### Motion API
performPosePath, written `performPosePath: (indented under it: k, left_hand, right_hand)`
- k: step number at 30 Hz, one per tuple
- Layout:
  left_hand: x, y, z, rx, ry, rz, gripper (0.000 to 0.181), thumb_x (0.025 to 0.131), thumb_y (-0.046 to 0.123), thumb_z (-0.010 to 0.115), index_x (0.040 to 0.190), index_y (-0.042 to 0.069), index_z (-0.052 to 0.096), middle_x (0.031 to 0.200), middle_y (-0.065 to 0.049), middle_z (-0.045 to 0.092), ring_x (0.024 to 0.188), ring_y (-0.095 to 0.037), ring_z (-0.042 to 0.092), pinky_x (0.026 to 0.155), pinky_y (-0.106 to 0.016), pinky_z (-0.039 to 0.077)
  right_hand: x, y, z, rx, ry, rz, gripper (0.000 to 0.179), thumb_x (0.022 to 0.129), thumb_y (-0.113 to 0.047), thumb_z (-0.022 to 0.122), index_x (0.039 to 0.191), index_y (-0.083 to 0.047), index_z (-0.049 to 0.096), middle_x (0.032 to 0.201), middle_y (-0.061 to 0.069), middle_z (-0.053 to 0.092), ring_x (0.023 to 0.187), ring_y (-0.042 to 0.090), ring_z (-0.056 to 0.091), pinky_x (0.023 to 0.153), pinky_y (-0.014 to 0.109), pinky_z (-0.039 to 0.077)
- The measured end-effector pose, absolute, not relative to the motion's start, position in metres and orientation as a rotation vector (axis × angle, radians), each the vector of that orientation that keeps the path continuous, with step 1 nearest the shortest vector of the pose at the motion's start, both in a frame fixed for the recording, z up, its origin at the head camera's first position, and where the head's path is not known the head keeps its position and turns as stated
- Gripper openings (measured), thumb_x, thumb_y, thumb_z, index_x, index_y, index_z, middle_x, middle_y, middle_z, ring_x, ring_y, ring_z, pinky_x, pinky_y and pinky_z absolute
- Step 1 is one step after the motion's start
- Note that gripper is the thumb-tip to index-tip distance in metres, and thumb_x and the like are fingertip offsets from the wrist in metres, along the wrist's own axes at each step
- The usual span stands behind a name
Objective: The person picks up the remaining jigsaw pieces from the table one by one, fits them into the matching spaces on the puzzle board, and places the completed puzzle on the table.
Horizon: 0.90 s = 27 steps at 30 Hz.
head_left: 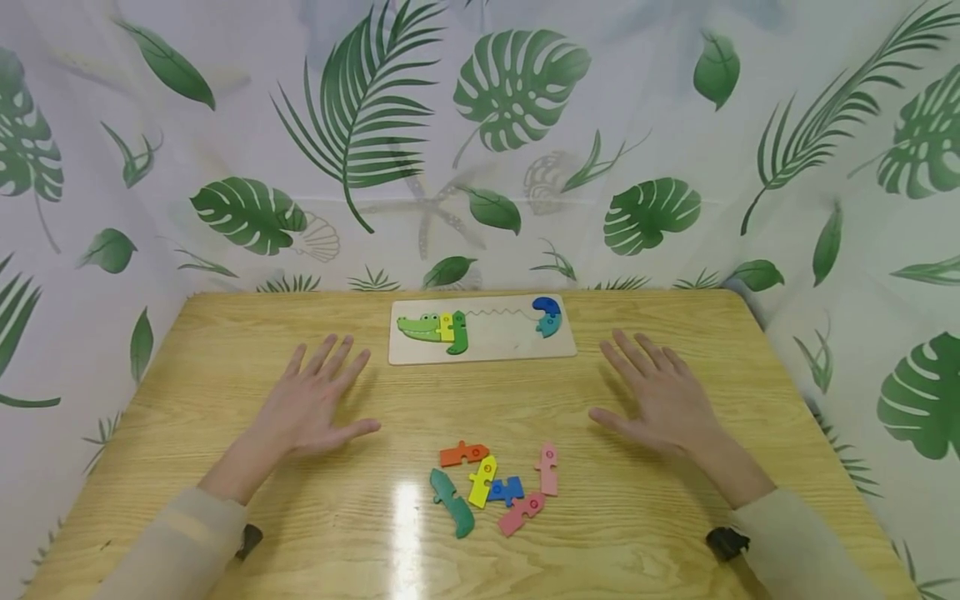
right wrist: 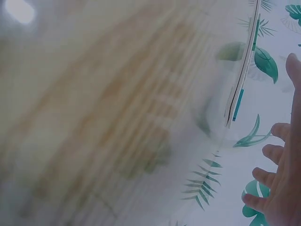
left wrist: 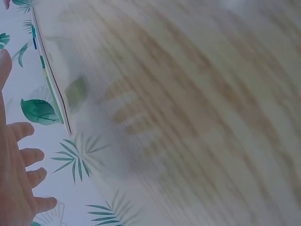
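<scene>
Both hands are spread over the table with nothing in them: the left hand [head_left: 311, 404] to the left of a crocodile puzzle board [head_left: 498, 342], the right hand [head_left: 663, 400] to its right. On the board lie a green head piece [head_left: 418, 328], a yellow piece [head_left: 447, 327], a green leg piece [head_left: 458, 337] and two blue tail pieces [head_left: 550, 323]. Loose between the hands, nearer the front, are an orange piece [head_left: 461, 454], a yellow piece [head_left: 482, 483], a blue piece [head_left: 507, 491], a teal leg piece [head_left: 453, 505] and two pink pieces [head_left: 522, 514].
The wooden table [head_left: 330, 533] meets a leaf-printed curtain [head_left: 420, 225] at its back and sides. Each sleeve has a dark object at the cuff [head_left: 726, 543]. In the left wrist view, the board's edge [left wrist: 51, 75] appears nearly edge-on.
</scene>
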State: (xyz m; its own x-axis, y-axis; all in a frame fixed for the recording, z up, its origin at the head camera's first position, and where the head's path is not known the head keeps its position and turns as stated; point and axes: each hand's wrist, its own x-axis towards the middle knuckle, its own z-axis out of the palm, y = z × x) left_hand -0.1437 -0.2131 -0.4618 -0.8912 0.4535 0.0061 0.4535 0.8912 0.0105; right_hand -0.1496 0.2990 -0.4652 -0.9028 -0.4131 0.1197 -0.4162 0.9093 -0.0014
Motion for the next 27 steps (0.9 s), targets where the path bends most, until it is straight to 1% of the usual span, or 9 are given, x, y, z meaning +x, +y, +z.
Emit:
performPosePath:
  k: [9,15,21,27]
  left_hand:
    - [-0.155,-0.208,-0.464,-0.772,-3.06,-0.017,0.101,0.093,0.078,0.054,0.167,0.012,0.032,0.174,-0.02,0.028,0.163,-0.044,0.024,0.13,-0.068,0.02]
    - [-0.159,-0.202,-0.467,-0.8,-3.086,-0.039,0.101,0.094,0.077,0.054,0.168,0.013,0.031,0.175,-0.019,0.026,0.164,-0.043,0.022,0.131,-0.067,0.019]
    - [-0.165,-0.198,-0.47,-0.821,-3.089,-0.021,0.1,0.094,0.077,0.054,0.167,0.012,0.032,0.174,-0.019,0.028,0.163,-0.042,0.024,0.13,-0.067,0.021]
    - [-0.169,-0.194,-0.472,-0.839,-3.105,-0.018,0.1,0.095,0.078,0.051,0.167,0.012,0.031,0.174,-0.019,0.028,0.164,-0.042,0.023,0.131,-0.067,0.02]
  right_hand:
    - [-0.161,0.292,-0.464,0.676,-3.022,0.011,0.1,0.093,-0.076,0.058,0.168,-0.016,0.03,0.176,0.013,0.028,0.159,0.043,0.032,0.125,0.067,0.032]
    - [-0.167,0.288,-0.466,0.702,-3.056,-0.011,0.1,0.094,-0.076,0.057,0.168,-0.016,0.03,0.176,0.013,0.027,0.159,0.044,0.032,0.124,0.067,0.033]
    - [-0.175,0.284,-0.47,0.738,-3.056,-0.004,0.098,0.094,-0.076,0.056,0.168,-0.017,0.032,0.175,0.013,0.03,0.159,0.044,0.034,0.123,0.068,0.035]
    - [-0.182,0.28,-0.475,0.771,-3.098,0.01,0.097,0.096,-0.078,0.051,0.169,-0.018,0.029,0.176,0.011,0.027,0.161,0.043,0.03,0.125,0.067,0.032]
